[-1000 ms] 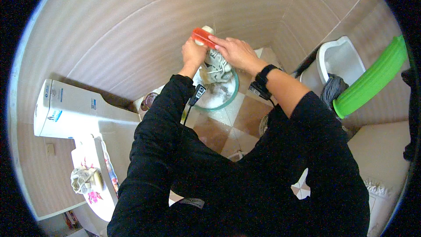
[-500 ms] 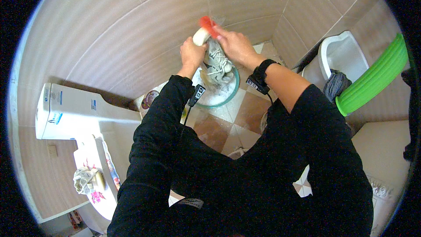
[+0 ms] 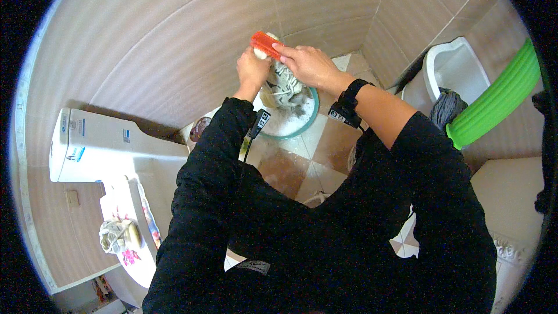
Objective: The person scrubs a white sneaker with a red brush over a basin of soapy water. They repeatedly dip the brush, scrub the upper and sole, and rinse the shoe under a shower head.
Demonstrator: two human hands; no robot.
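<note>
A wet white sneaker (image 3: 285, 87) with laces is held over a round basin (image 3: 315, 107) of sudsy water, its rim bluish green. My left hand (image 3: 252, 71) grips the far end of the sneaker, with its fingers wrapped round it. In my right hand (image 3: 311, 67) is a red scrub brush (image 3: 266, 45), pressed against the sneaker's pale sole end just beyond the left hand. The brush covers part of that end, and its bristles cannot be made out. The sneaker's near end hangs close to the foam.
To the left stands a white toilet (image 3: 99, 145), with another sneaker (image 3: 119, 236) on its patterned lid. A mop bucket (image 3: 459, 70) sits at the right, beside a grey mop head (image 3: 447, 107) and a bright green ribbed object (image 3: 494, 104). Tiled wall (image 3: 174, 46) rises just behind the basin.
The red brush has moved left and slightly down across the sneaker's end, turning more lengthwise, with my right hand following. My left hand keeps its grip on the sneaker, nearly in place.
</note>
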